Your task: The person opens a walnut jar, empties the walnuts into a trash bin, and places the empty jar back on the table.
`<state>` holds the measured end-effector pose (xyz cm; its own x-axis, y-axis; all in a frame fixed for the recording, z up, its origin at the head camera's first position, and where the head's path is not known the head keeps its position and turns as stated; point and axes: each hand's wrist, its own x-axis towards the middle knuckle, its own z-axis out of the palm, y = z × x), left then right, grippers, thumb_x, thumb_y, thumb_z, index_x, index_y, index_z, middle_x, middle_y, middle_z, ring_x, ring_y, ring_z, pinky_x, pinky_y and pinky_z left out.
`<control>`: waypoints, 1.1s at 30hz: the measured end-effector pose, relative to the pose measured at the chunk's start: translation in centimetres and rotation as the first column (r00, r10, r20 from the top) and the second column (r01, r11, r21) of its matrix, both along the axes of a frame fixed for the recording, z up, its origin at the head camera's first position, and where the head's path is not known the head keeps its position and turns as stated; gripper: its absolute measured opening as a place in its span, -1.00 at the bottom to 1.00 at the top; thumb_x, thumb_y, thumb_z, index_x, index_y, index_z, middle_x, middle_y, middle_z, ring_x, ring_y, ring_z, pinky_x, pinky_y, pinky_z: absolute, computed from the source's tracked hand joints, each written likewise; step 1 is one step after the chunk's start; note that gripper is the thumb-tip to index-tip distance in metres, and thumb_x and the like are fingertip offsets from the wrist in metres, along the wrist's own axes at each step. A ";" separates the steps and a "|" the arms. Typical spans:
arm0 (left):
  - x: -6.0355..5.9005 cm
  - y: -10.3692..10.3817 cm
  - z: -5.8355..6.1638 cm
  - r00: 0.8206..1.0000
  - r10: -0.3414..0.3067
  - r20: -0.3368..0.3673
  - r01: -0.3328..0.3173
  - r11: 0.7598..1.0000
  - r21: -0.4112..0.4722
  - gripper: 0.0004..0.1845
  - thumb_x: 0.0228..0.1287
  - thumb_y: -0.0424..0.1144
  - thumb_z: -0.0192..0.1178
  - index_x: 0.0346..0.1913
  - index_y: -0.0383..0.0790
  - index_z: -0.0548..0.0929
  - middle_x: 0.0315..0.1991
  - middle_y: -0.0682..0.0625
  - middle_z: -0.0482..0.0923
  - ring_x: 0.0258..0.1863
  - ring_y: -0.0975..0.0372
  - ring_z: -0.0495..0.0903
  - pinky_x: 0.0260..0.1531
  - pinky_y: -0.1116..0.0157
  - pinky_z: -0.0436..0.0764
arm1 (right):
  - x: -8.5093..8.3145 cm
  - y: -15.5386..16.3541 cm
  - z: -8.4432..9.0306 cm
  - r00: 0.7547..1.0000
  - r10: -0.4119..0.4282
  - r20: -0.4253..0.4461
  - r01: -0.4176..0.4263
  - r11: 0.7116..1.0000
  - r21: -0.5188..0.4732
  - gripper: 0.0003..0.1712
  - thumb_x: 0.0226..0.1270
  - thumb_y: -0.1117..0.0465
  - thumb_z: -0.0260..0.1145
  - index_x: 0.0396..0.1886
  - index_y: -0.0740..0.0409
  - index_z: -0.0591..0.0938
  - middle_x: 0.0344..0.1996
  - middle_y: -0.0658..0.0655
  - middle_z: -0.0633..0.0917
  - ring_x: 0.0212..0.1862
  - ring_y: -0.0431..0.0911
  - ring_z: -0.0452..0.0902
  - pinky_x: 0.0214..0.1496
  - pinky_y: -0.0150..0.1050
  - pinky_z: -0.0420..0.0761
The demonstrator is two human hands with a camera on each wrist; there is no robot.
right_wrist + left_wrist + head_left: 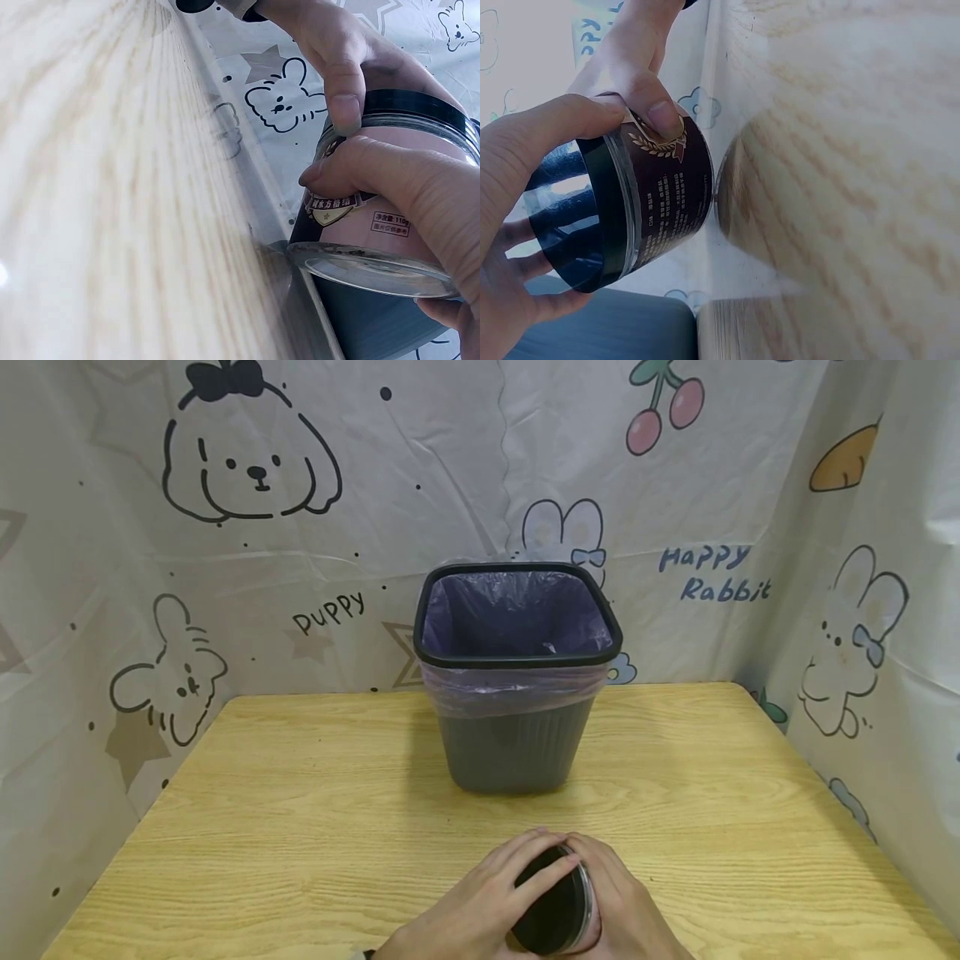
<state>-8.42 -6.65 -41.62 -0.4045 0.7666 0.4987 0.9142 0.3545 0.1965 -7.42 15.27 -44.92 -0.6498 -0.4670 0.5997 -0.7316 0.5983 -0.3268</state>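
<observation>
A clear jar with a black lid [547,906] is between both hands, low in the middle of the head view. Its label [671,187] is dark brown with small print and a gold wreath in the left wrist view; its pink side [360,225] faces the right wrist camera. My left hand [480,893] grips the lid, fingers spread over the top and thumb at the edge. My right hand [633,902] holds the body, its thumb [360,169] across the label. The jar's bottom is close over the table, tilted in the head view.
A grey bin [510,752] with a black rim and a purple liner stands on the wooden table [300,810], beyond the hands. A printed cloth [450,460] with cartoon animals hangs behind the table and along both sides.
</observation>
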 end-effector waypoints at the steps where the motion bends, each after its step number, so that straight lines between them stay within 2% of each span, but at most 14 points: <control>1: 0.0 0.0 0.0 1.000 -0.001 0.005 0.001 1.000 -0.003 0.10 0.00 0.25 0.38 0.51 -0.12 0.08 0.44 -0.07 0.09 0.41 0.17 0.14 0.32 0.18 0.28 | 0.0 0.0 0.0 1.000 0.000 0.004 0.000 1.000 -0.001 0.31 -0.32 -0.38 0.57 0.36 0.30 0.32 0.18 0.21 0.48 0.16 0.05 0.44 -0.04 0.00 0.62; 7: -0.1 -0.2 0.2 0.998 -0.030 0.047 0.029 0.999 0.015 0.11 -0.02 0.22 0.41 0.51 -0.13 0.08 0.45 -0.08 0.06 0.42 0.17 0.12 0.33 0.20 0.25 | 0.2 0.0 0.0 1.000 0.004 0.011 -0.004 1.000 -0.008 0.31 -0.32 -0.37 0.57 0.38 0.28 0.31 0.20 0.20 0.47 0.18 0.04 0.43 -0.03 0.01 0.62; 13: -0.3 -0.3 0.3 0.999 -0.043 0.030 0.042 0.999 0.026 0.05 0.06 0.20 0.36 0.50 -0.16 0.09 0.43 -0.07 0.09 0.41 0.18 0.14 0.34 0.22 0.23 | 0.1 0.1 0.0 1.000 0.000 -0.001 0.000 1.000 -0.002 0.32 -0.32 -0.37 0.57 0.36 0.32 0.32 0.18 0.23 0.48 0.17 0.05 0.43 -0.06 0.02 0.63; 21: -0.3 -0.3 0.2 0.998 -0.026 0.055 0.024 0.999 0.023 0.06 0.04 0.21 0.37 0.51 -0.12 0.09 0.43 -0.05 0.09 0.40 0.19 0.14 0.32 0.22 0.26 | 0.1 0.1 0.0 1.000 0.001 0.011 -0.001 1.000 -0.004 0.31 -0.31 -0.36 0.57 0.37 0.30 0.31 0.18 0.21 0.48 0.17 0.05 0.43 -0.04 0.01 0.62; 26: -0.2 -0.3 0.3 0.998 -0.045 0.051 0.043 0.998 0.036 0.07 0.03 0.23 0.37 0.51 -0.13 0.10 0.45 -0.06 0.06 0.41 0.17 0.14 0.33 0.19 0.26 | 0.0 0.1 0.0 1.000 0.006 0.008 -0.006 1.000 -0.008 0.31 -0.31 -0.37 0.57 0.37 0.27 0.31 0.20 0.19 0.47 0.17 0.03 0.43 -0.02 -0.02 0.61; 33: -0.2 -0.3 0.2 0.998 -0.041 0.043 0.039 0.998 0.044 0.02 0.08 0.19 0.36 0.50 -0.14 0.11 0.43 -0.07 0.09 0.40 0.17 0.15 0.33 0.22 0.25 | 0.1 0.0 0.1 1.000 0.012 0.011 -0.012 1.000 -0.015 0.30 -0.29 -0.35 0.57 0.37 0.30 0.30 0.17 0.24 0.48 0.14 0.08 0.45 -0.10 0.04 0.63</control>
